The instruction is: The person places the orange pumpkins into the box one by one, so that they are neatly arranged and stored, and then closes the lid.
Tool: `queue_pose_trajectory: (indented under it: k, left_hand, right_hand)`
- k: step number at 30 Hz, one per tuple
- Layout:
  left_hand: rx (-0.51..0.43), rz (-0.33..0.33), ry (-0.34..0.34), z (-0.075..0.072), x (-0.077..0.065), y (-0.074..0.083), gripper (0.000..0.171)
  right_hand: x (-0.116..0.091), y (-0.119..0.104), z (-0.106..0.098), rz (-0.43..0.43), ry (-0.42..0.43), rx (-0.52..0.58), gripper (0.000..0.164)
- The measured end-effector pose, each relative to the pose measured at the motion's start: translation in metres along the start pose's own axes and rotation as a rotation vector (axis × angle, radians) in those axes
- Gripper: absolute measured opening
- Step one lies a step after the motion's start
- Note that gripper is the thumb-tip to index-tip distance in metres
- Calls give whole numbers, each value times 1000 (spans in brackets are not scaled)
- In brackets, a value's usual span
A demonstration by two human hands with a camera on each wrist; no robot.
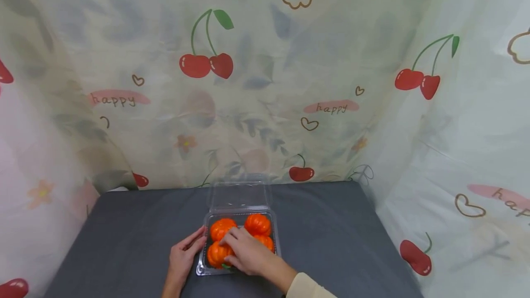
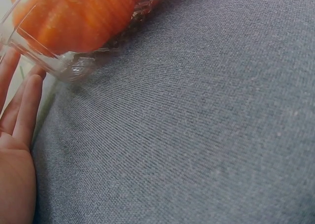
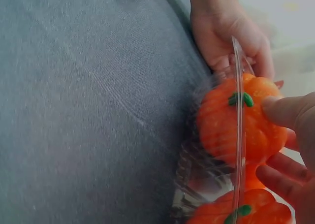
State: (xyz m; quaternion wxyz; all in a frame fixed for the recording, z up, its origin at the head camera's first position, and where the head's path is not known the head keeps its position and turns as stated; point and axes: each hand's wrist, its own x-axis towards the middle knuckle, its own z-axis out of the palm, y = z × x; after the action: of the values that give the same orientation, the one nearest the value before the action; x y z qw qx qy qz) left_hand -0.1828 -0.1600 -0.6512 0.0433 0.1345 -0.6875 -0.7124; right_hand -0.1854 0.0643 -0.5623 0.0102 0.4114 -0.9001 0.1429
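Note:
A clear plastic clamshell box (image 1: pixel 211 271) stands on the dark table with several small orange pumpkins inside, bearing green stems. My right hand (image 1: pixel 250 252) reaches over it and grips the front-left pumpkin (image 1: pixel 217 255). In the right wrist view, the thumb presses that pumpkin (image 3: pixel 224 120) near its stem while the fingers curl along its far side. Behind it sits another pumpkin (image 1: pixel 221 227); on the right side are a rear pumpkin (image 1: pixel 257 223) and one partly hidden by my right hand. With fairly straight fingers, my left hand (image 1: pixel 183 255) touches the box's left wall.
The box's hinged clear lid (image 1: pixel 240 197) stands raised at the back. Grey cloth (image 1: pixel 331 238) covers the table. A printed curtain (image 1: pixel 256 105) with cherries encloses the back and both sides.

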Motion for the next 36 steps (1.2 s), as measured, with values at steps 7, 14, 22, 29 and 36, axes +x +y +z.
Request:
queue_pose_trajectory:
  k: [7,14,22,29,36]
  left_hand:
    - [-2,-10,-3,-2,-1,0,50]
    - [-16,-26,0,0,-2,2,50]
    - [-4,-45,-3,-1,0,3,53]
    - [2,-30,10,-1,0,1,53]
    - [-14,-34,1,-1,0,1,52]
  right_hand:
    - [0,0,-4,45,-33,77,32]
    - [-5,3,-10,15,-9,72,35]
    - [-8,8,-23,45,-5,134,38]
    - [-12,22,-33,97,65,193,37]
    - [-16,42,-32,229,149,280,35]
